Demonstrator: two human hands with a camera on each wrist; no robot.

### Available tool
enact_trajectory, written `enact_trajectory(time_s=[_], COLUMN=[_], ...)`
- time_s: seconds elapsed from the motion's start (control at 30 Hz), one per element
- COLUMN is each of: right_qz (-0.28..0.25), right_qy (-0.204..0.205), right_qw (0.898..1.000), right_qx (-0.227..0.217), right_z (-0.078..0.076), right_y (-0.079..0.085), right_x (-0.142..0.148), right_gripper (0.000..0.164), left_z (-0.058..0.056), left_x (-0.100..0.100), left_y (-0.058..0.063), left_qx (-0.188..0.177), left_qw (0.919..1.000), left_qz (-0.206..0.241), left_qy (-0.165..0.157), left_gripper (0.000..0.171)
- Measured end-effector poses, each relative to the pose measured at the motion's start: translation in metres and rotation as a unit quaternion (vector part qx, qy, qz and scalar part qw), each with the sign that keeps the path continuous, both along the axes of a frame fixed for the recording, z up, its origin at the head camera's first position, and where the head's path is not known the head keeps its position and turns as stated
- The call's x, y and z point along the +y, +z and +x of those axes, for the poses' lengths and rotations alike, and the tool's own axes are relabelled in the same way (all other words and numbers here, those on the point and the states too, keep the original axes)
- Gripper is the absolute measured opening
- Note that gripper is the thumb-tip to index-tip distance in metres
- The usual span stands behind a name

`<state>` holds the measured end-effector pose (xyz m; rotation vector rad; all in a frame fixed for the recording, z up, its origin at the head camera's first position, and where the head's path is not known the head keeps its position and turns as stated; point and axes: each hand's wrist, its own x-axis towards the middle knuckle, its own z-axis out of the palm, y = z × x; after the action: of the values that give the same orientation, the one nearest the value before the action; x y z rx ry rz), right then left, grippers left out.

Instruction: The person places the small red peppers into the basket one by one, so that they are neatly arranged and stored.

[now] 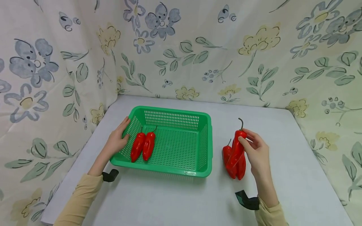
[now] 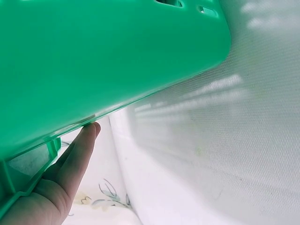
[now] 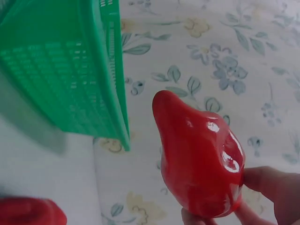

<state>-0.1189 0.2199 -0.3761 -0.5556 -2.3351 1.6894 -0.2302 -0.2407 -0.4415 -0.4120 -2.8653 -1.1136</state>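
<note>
In the head view a green plastic basket (image 1: 169,171) sits on the table with two red chili peppers (image 1: 138,147) lying at its left side. My left hand (image 1: 118,138) holds the basket's left rim, thumb over the edge; in the left wrist view its fingers (image 2: 77,159) lie against the green wall. Right of the basket, my right hand (image 1: 255,149) pinches a red chili pepper (image 1: 237,149) near its stem, tip slanting down. Other red peppers (image 1: 241,168) lie beneath it, partly hidden. The held pepper (image 3: 197,154) fills the middle of the right wrist view.
A white table (image 1: 158,201) carries everything. Floral cloth (image 1: 181,62) hangs behind and at both sides. Each wrist wears a black strap, such as the right strap (image 1: 249,201).
</note>
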Motion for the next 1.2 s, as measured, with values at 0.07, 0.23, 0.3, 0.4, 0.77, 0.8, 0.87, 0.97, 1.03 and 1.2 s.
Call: enact_trajectory(time_s=[0.07,0.23,0.3,0.4,0.77,0.8,0.87,0.97,1.03,1.2], right_qz=[-0.016,-0.035,-0.039,-0.048,-0.079,-0.082,-0.089,-0.102,-0.105,-0.105], right_qy=[0.006,0.019,0.023,0.026,0.061,0.064,0.069,0.072,0.072,0.075], right_qw=[1.000,0.999,0.999,0.999,0.995,0.994,0.993,0.992,0.992,0.991], right_qx=[0.000,-0.005,-0.006,-0.005,0.013,0.015,0.019,0.023,0.024,0.031], right_z=[-0.001,-0.002,-0.003,-0.005,-0.009,-0.009,-0.011,-0.013,-0.015,-0.019], right_y=[0.002,0.003,0.003,0.003,0.003,0.003,0.002,0.000,-0.002,-0.008], right_x=[-0.005,-0.016,-0.021,-0.028,-0.048,-0.050,-0.054,-0.060,-0.063,-0.074], right_gripper=[0.045,0.046,0.047,0.046,0.044,0.043,0.043,0.043,0.044,0.043], left_z=[0.000,0.000,0.000,0.000,0.000,0.000,0.000,0.000,0.001,0.001], left_x=[0.000,0.000,0.000,-0.001,0.000,-0.001,-0.001,0.000,0.000,0.001], left_y=[0.000,-0.001,-0.001,-0.001,-0.001,-0.001,-0.001,0.000,0.001,0.001], left_qx=[0.000,0.000,0.002,0.003,0.004,0.005,0.005,0.004,0.003,0.003], left_qw=[1.0000,1.0000,1.0000,1.0000,1.0000,1.0000,1.0000,1.0000,1.0000,1.0000], left_qz=[0.000,-0.002,-0.002,-0.003,-0.002,-0.003,-0.002,-0.002,-0.002,-0.002], left_qy=[0.001,0.001,0.001,0.002,0.001,0.001,0.001,0.001,0.001,0.002], left_gripper=[0.064,0.065,0.065,0.064,0.065,0.064,0.064,0.064,0.064,0.064])
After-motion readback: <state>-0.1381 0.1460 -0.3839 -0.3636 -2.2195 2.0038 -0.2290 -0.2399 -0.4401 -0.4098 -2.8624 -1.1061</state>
